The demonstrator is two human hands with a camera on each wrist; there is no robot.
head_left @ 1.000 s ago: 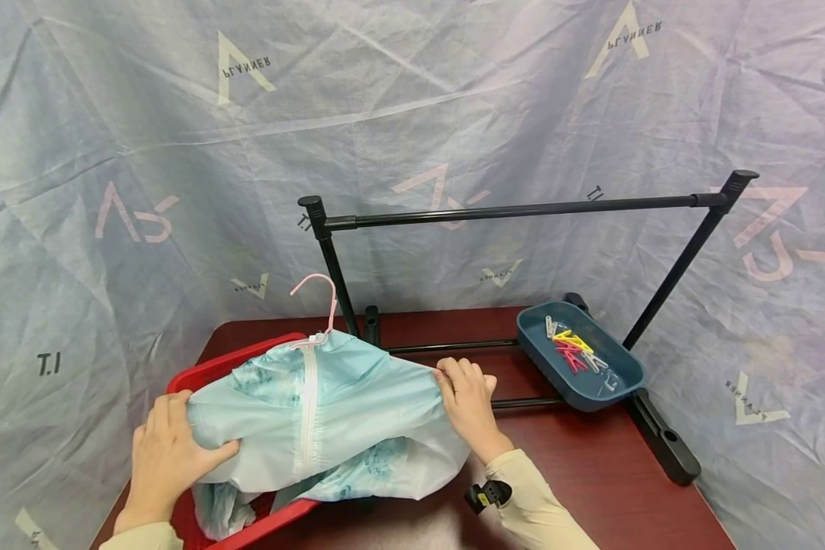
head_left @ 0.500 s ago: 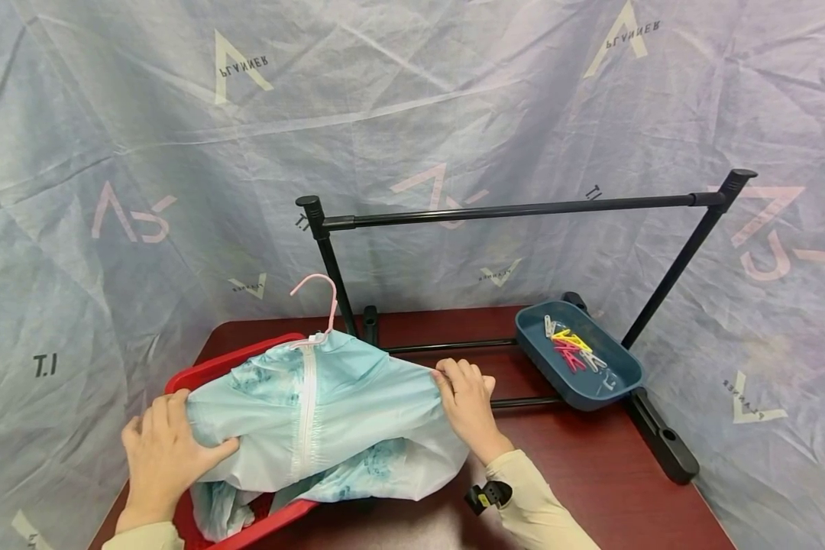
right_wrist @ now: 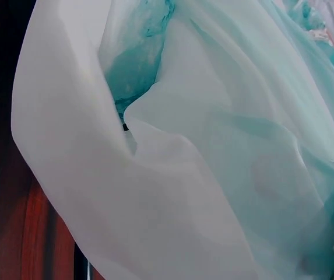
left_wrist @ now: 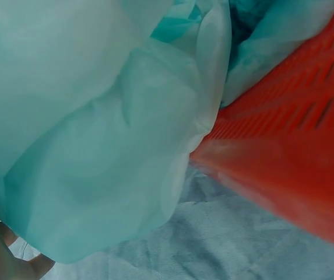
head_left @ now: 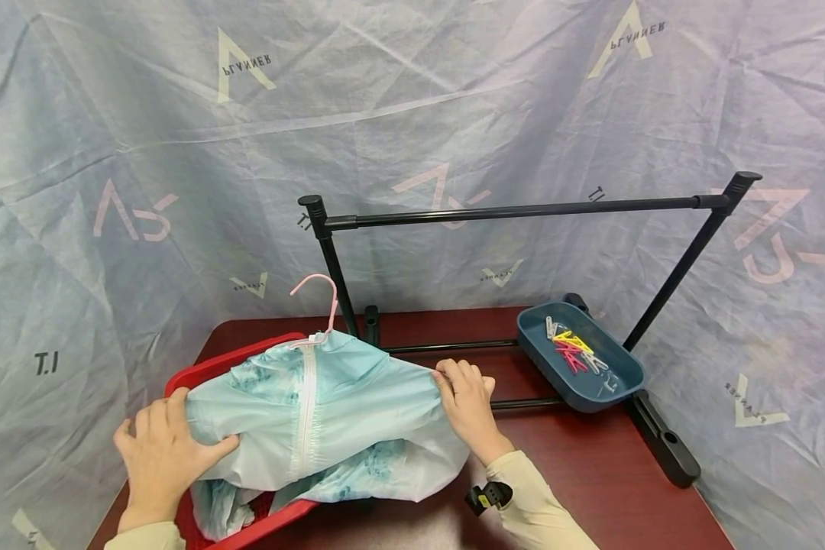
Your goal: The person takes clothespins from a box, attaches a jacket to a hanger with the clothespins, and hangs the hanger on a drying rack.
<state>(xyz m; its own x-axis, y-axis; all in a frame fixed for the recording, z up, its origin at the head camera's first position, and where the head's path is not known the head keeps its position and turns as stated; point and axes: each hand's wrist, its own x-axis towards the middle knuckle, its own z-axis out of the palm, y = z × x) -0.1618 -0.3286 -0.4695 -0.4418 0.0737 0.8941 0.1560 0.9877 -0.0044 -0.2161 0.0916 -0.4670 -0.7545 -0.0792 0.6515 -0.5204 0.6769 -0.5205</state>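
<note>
the jacket (head_left: 364, 428), pale blue fading to white, is spread over the basket (head_left: 206, 370), part of it bunched inside and the rest reaching past the basket's right side. its white zip (head_left: 307, 405) runs down the front, and the pink hook of a hanger (head_left: 334, 298) stands up at the collar, above the basket's far end. the left hand (head_left: 161, 458), at the basket's left side, grips one edge of the jacket, thumb on the front and spread apart from the fingers. the right hand (head_left: 469, 401), well to the right of the basket, pinches the opposite edge; its thumb is mostly hidden. behind and right of the basket is the black rack (head_left: 522, 211). well apart from the basket, farther right, a blue tray (head_left: 603, 345) holds yellow, pink and white pegs (head_left: 572, 345). under the basket is the dark red table (head_left: 591, 473).
</note>
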